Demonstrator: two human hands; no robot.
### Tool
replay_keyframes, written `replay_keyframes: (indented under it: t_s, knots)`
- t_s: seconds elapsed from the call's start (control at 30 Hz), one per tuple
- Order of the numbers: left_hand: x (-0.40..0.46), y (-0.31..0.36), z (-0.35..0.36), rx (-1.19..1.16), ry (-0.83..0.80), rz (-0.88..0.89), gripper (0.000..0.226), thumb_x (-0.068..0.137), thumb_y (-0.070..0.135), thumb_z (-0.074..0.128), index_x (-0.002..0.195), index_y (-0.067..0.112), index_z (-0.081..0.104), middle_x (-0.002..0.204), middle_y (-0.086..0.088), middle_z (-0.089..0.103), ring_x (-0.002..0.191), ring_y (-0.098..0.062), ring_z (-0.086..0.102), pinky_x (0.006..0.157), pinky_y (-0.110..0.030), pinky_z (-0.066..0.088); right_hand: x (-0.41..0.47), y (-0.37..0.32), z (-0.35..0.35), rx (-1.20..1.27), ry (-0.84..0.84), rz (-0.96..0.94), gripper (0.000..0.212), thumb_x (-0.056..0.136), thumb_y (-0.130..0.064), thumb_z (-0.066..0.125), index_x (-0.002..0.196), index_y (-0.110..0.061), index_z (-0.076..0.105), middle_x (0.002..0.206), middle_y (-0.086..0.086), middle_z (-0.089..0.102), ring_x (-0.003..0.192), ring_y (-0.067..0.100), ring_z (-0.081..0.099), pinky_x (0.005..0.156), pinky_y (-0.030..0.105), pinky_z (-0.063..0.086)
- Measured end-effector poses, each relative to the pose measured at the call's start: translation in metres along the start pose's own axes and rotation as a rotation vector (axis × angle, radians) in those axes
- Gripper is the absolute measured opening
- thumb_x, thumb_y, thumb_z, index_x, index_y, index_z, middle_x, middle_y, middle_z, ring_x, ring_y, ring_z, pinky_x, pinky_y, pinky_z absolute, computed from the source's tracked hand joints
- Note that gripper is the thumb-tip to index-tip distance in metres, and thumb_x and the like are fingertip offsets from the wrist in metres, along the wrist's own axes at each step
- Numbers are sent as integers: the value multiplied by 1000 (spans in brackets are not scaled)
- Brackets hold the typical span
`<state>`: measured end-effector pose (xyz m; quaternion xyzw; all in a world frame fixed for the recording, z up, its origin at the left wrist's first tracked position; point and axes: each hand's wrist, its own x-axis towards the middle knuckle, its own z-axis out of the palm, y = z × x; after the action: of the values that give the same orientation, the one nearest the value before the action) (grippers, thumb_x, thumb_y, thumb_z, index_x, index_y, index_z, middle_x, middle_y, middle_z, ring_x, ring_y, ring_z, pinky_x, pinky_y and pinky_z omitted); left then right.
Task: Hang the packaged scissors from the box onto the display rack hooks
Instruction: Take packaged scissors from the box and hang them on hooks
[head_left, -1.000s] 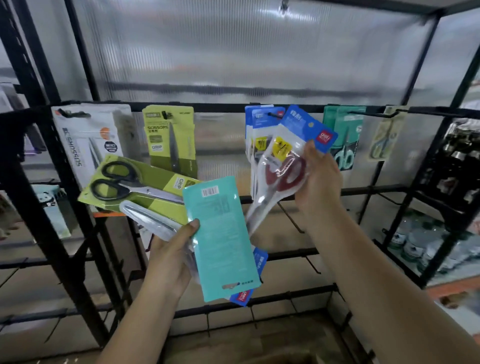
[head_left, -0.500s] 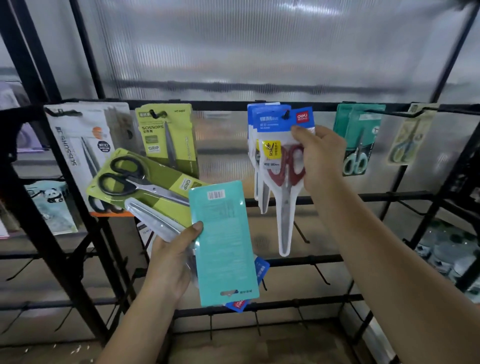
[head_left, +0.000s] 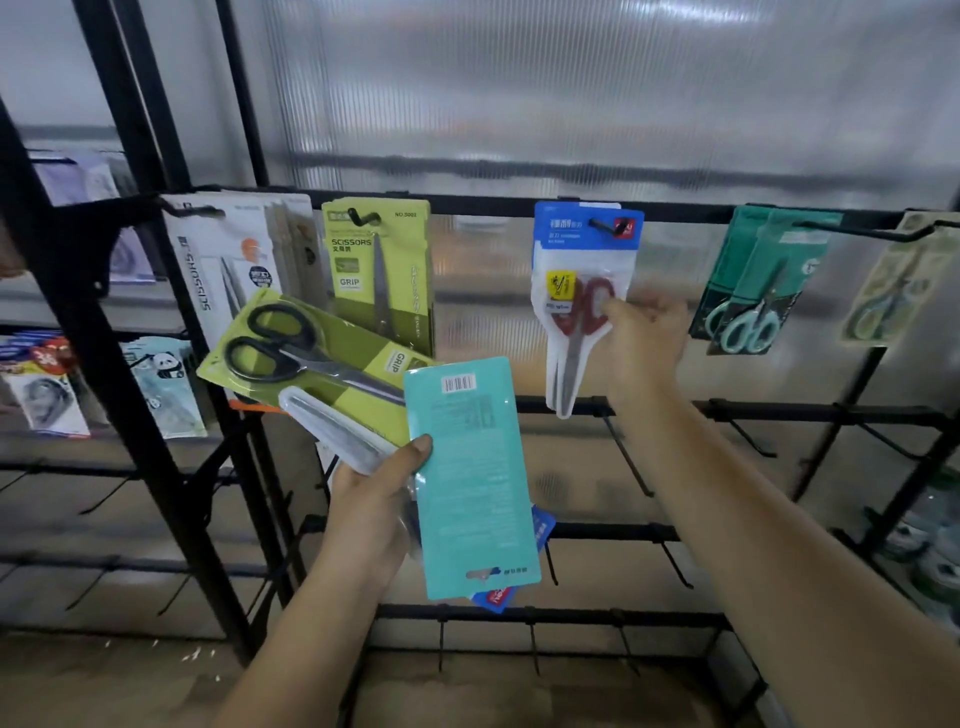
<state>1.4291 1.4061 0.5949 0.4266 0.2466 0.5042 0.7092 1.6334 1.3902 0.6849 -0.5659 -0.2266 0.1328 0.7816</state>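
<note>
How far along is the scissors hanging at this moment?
Done: the red-handled scissors pack hangs on its hook, with the right hand at its side. Green, white and teal packs also hang. In hand: the left hand grips several packs, including a black-handled pair and a teal pack. Those are left.

Red-handled scissors pack (head_left: 576, 312) hanging upright on hook (head_left: 602, 226) (blue header), green (head_left: 317, 358) and teal (head_left: 470, 478) packs fanned, tilted
</note>
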Motion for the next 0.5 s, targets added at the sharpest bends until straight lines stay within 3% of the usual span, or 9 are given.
replay_keyframes:
  t_s: [0.03, 0.13, 0.2, 0.33, 0.43, 0.5]
  knots:
    - [0, 0, -1, -8, 5, -1, 19, 87, 4, 54, 100, 14, 62, 98, -5, 73, 90, -23, 71, 73, -39, 59, -15, 6, -5, -12, -102, 27, 21, 87, -21, 65, 104, -14, 53, 91, -4, 59, 78, 5, 59, 62, 14, 46]
    - [0, -3, -3, -17, 9, -1, 26, 79, 9, 58, 105, 12, 60, 102, -6, 72, 94, -24, 70, 77, -40, 58, -54, 26, -19, -230, -650, 148, 34, 78, -41, 70, 104, -22, 58, 104, 0, 67, 95, 16, 66, 82, 36, 55]
    - [0, -5, -3, -17, 2, -1, 31, 77, 12, 59, 108, 11, 60, 104, -7, 72, 95, -25, 69, 75, -40, 59, -70, 36, -23, -298, -876, 212, 43, 72, -27, 78, 109, -19, 57, 108, 0, 69, 95, 17, 69, 79, 36, 57]
    - [-2, -8, 0, -13, 16, 24, 37, 82, 10, 62, 118, 2, 57, 112, -14, 68, 101, -31, 66, 79, -45, 57, -72, 45, -26, -304, -815, 258, 28, 77, 4, 70, 104, -2, 65, 103, 6, 72, 89, 15, 70, 66, 25, 58]
    - [-2, -11, 1, -38, 51, 35, 20, 87, 2, 56, 105, 6, 62, 93, -5, 73, 85, -23, 70, 64, -34, 59, -62, 45, -33, -256, -739, 258, 19, 77, 9, 67, 93, 0, 66, 92, 2, 74, 83, 14, 71, 61, 23, 56]
    - [-1, -10, -1, -59, 77, 1, 17, 88, 2, 54, 99, 10, 63, 83, -3, 74, 75, -22, 71, 59, -34, 59, -57, 39, -39, -162, -686, 242, 17, 78, 13, 64, 84, -3, 65, 82, -1, 75, 76, 13, 72, 57, 23, 55]
